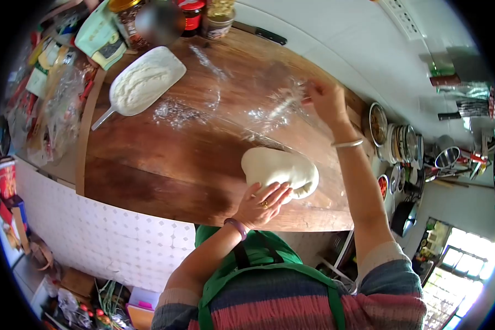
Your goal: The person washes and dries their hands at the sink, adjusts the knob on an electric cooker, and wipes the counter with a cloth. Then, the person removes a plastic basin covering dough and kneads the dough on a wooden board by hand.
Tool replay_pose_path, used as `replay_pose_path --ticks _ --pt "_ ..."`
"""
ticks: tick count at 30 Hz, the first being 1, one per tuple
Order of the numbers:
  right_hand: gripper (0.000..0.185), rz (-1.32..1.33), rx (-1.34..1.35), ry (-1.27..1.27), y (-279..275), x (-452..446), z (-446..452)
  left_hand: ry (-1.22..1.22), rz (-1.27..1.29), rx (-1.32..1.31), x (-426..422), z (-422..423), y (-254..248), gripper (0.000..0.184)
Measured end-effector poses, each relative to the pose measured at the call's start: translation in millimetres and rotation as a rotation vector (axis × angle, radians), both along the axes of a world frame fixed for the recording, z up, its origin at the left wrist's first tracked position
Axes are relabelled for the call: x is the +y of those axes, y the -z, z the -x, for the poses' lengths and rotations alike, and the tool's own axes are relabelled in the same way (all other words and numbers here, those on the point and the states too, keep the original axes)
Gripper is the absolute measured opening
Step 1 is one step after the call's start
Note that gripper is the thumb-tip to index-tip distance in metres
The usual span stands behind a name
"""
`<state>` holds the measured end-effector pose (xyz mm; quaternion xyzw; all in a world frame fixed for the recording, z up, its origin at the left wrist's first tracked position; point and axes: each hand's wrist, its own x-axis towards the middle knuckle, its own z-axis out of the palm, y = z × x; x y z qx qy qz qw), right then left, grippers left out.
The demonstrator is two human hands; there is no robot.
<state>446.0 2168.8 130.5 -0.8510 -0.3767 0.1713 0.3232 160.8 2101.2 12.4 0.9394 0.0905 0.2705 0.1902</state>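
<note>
A smooth pale lump of dough rests on the wooden board, near its front edge and folded at its right end. My left hand lies on the near side of the dough, fingers stretched out. Beyond the dough, my right hand is raised at the far right of the board, its fingertips blurred, so I cannot make out whether they hold anything. Loose white flour is scattered beside that hand, and another patch of flour lies further left. A scoop full of flour sits at the back left.
Jars and a green-white bag stand along the back. A black-handled knife lies by the wall. Plastic bags are heaped left of the wooden board. Metal bowls and pans stand to the right.
</note>
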Motion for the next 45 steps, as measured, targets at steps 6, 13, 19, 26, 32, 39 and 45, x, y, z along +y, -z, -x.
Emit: replay_pose_path --ticks 6,13,19,26,32,39,45 --pt "0.016 0.162 0.157 -0.008 -16.7 -42.5 2.7 0.002 -0.004 0.045 -6.0 -1.6 4.6 0.052" --pt "0.022 0.082 -0.061 -0.113 -3.2 -79.3 -25.1 0.003 0.0 0.047 -3.0 -2.1 -3.9 0.051" --pt "0.025 -0.07 -0.204 -0.016 21.4 -137.8 52.6 0.011 -0.02 0.006 5.2 -8.4 -4.0 0.045" --pt "0.042 -0.092 -0.496 0.061 83.5 -130.6 110.6 -0.045 0.107 -0.143 47.1 -82.3 1.8 0.031" --pt "0.046 0.087 -0.033 0.354 117.9 -18.5 -37.3 -0.322 0.065 -0.055 138.4 -238.5 2.6 0.019" --pt "0.043 0.209 0.364 0.131 77.7 -34.2 -59.6 0.24 0.776 0.763 182.9 -242.6 -44.1 0.049" --pt "0.042 -0.228 -0.491 0.003 88.9 -122.4 109.1 0.023 -0.037 0.067 75.6 -85.6 -22.2 0.035"
